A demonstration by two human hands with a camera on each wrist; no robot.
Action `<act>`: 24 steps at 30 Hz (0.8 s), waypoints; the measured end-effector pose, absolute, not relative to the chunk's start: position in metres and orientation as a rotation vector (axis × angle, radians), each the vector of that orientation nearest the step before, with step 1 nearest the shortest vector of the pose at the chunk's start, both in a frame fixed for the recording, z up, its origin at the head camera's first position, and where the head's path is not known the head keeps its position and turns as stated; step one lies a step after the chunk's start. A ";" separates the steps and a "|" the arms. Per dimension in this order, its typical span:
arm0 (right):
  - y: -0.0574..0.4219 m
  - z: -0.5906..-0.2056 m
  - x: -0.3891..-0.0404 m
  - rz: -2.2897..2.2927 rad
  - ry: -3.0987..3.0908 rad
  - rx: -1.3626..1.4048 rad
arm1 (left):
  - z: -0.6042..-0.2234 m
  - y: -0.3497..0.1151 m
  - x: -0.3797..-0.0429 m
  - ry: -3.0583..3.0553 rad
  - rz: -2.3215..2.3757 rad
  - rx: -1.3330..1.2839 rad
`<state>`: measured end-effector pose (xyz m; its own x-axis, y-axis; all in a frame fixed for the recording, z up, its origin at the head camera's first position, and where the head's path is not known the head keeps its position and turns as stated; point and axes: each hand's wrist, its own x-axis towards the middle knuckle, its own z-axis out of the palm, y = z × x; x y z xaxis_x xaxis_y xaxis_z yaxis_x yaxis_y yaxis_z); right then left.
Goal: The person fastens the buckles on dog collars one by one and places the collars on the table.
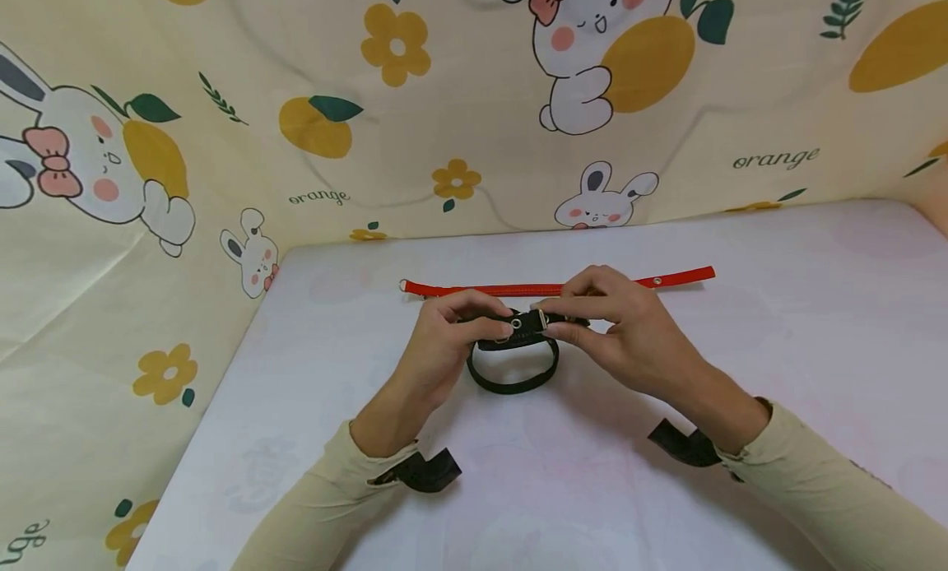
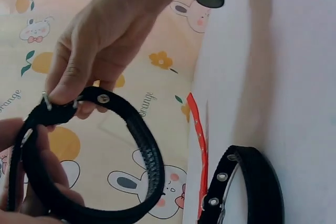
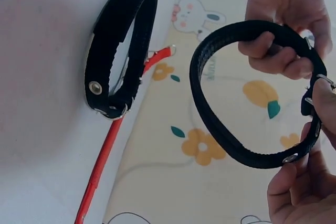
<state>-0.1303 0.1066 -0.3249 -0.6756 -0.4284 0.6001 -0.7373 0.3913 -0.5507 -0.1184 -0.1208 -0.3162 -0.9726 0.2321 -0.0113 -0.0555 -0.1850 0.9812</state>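
Observation:
Both hands hold a black collar (image 1: 527, 327) with a metal buckle and eyelets, raised above the table. The left hand (image 1: 452, 332) grips the band left of the buckle, thumb in front. To its right, the right hand (image 1: 629, 324) pinches the strap end by the buckle between thumb and fingers. In the left wrist view the held collar (image 2: 152, 150) forms a closed loop, its strap passing at the buckle. A second black collar (image 3: 113, 19) stands on its edge on the table, looped, below the hands. Fingers partly hide the buckle.
A red collar (image 1: 489, 290) lies stretched out behind the hands, with a ring at its left end and eyelets toward the right. Patterned cloth (image 1: 415, 127) rises behind and left of the white table (image 1: 563, 489). Black bands (image 1: 429, 472) sit at both wrists.

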 end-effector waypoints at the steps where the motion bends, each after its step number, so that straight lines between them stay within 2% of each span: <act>1: 0.106 -0.325 -0.130 1.178 -2.291 1.013 | -0.317 -0.120 -0.118 1.860 2.286 0.197; 13: 0.107 -0.321 -0.129 1.200 -2.202 1.004 | -0.314 -0.122 -0.117 2.090 2.215 0.412; 24: 0.109 -0.321 -0.133 1.193 -2.191 1.032 | -0.314 -0.123 -0.118 2.094 2.235 0.468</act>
